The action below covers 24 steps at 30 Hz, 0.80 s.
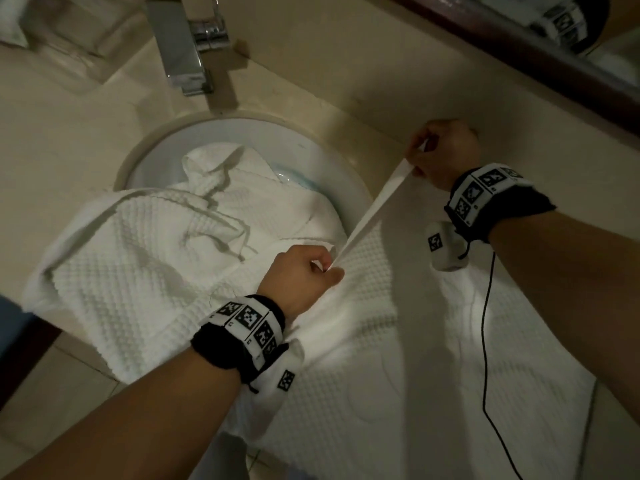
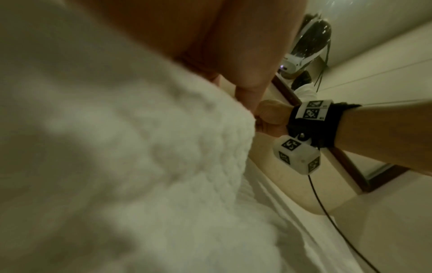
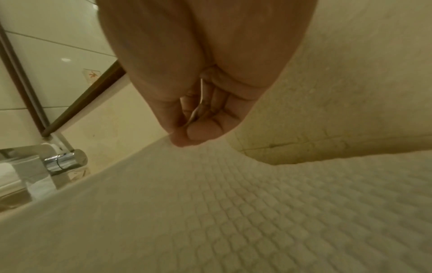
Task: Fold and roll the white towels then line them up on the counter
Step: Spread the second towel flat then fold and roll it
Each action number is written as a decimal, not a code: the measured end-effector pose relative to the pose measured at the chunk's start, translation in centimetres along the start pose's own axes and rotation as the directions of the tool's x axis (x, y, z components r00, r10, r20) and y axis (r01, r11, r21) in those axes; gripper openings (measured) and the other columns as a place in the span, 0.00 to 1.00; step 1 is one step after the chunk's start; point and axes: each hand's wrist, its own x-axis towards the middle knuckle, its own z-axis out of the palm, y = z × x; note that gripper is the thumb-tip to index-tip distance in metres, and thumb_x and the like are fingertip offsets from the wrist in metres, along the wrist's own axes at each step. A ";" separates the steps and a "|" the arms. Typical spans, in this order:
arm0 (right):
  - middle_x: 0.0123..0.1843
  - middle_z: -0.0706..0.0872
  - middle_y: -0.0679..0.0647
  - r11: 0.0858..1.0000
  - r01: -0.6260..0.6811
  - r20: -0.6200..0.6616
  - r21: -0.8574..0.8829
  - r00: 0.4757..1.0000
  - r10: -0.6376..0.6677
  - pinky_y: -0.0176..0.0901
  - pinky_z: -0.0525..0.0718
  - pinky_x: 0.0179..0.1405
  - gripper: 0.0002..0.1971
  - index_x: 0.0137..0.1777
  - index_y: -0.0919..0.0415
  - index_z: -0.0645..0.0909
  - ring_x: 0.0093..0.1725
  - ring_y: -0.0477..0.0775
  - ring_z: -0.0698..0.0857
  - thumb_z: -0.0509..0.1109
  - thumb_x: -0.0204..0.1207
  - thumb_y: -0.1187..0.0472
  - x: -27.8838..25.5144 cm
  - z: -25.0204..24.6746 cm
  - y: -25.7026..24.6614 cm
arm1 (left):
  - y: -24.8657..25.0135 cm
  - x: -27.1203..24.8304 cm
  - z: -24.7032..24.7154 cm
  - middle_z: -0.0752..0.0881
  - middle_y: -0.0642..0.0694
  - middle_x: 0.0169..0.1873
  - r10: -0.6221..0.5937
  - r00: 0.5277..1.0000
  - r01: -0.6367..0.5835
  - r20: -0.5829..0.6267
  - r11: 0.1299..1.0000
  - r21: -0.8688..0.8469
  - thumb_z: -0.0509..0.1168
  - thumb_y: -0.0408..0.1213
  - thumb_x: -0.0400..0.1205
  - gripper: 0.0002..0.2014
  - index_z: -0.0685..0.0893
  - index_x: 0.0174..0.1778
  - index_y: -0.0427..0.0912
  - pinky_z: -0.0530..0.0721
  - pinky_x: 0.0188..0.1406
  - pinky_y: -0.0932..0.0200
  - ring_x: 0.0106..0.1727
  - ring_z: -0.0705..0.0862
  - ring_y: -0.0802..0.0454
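Dimly lit bathroom: beige counter (image 1: 346, 81), round white sink (image 1: 156, 157), chrome faucet (image 1: 183, 46) behind, dark-framed mirror (image 1: 554, 64) at the wall. White waffle towel (image 1: 398, 341) spread on the counter, its edge pulled taut between left hand (image 1: 301, 275) and right hand (image 1: 446, 150), each pinching it. Second towel (image 1: 138, 254) crumpled across the sink.

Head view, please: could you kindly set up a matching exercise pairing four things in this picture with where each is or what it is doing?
Things:
1. left hand
2. right hand
3. crumpled towel
4. faucet

States:
A. lies partly in the sink basin
B. stands on the counter behind the sink
C. pinches the near end of the held towel's taut edge
D. pinches the far end of that edge

Pairs: 1-C, 2-D, 3-A, 4-B
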 end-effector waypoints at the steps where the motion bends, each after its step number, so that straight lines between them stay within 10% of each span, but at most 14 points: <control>1: 0.29 0.87 0.50 1.000 0.000 -0.012 0.004 1.000 0.000 0.37 0.86 0.33 0.08 0.38 0.48 0.81 0.26 0.41 0.87 0.74 0.77 0.61 -0.4 -0.5 -0.1 | 0.3 -0.3 0.2 0.78 0.51 0.22 0.012 1.000 -0.011 0.010 0.999 -0.047 0.75 0.45 0.77 0.12 0.82 0.34 0.43 0.69 0.26 0.64 0.21 0.70 0.56; 6: 0.32 0.84 0.51 0.996 -0.070 -0.071 0.053 0.995 0.073 0.43 0.86 0.31 0.02 0.49 0.56 0.82 0.29 0.47 0.88 0.69 0.82 0.60 -2.8 -3.0 0.5 | 2.6 -2.2 1.7 0.72 0.52 0.18 0.042 0.993 -0.006 0.107 0.950 -0.313 0.72 0.37 0.81 0.17 0.76 0.28 0.39 0.67 0.21 0.65 0.18 0.67 0.56; 12: 0.38 0.83 0.50 0.985 -0.157 -0.180 0.074 0.969 0.168 0.25 0.80 0.20 0.02 0.51 0.57 0.83 0.29 0.44 0.86 0.69 0.83 0.63 -6.7 -7.1 3.4 | 5.7 -4.0 5.1 0.70 0.46 0.20 0.089 0.946 0.055 0.312 0.905 -0.423 0.70 0.35 0.84 0.18 0.73 0.31 0.37 0.66 0.20 0.67 0.17 0.65 0.56; 18: 0.45 0.84 0.58 0.959 -0.259 -0.248 0.115 0.927 0.280 0.53 0.92 0.40 0.04 0.48 0.55 0.84 0.41 0.59 0.90 0.68 0.82 0.63 -10.7 -12.0 7.7 | 9.0 -5.9 10.3 0.74 0.45 0.24 0.139 0.856 0.113 0.499 0.890 -0.442 0.72 0.37 0.83 0.14 0.77 0.36 0.38 0.77 0.23 0.61 0.21 0.75 0.54; 24: 0.42 0.83 0.52 0.938 -0.345 -0.302 0.036 0.891 0.339 0.43 0.91 0.40 0.08 0.53 0.56 0.84 0.43 0.59 0.90 0.65 0.82 0.66 -14.3 -15.8 11.1 | 11.7 -7.4 15.4 0.84 0.45 0.25 0.126 0.773 0.187 0.621 0.891 -0.414 0.69 0.37 0.85 0.09 0.82 0.42 0.37 0.85 0.26 0.60 0.25 0.86 0.52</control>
